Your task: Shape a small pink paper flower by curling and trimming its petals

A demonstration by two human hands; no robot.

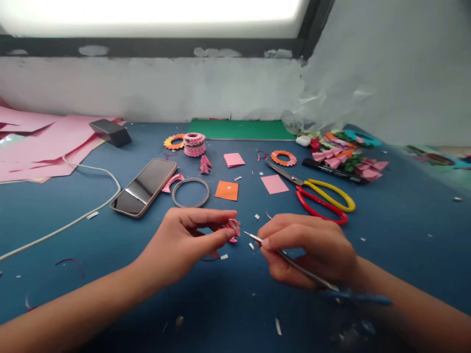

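Sitting pinched btwn thumb + index of L hand, small folded pink paper piece is mostly covered, so can't tell its long axis. R hand has fingers closed round a thin metal tool, slanting lower R to upper L; its tip is just R of the paper, pointing at it, small gap, no contact. L hand's nearer, obv. Beyond: orange square, grey ring to its L, scissors farther R.

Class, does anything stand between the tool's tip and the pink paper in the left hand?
Nothing visible; a gap separates the metal tool in the right hand from the pink paper in the left hand.
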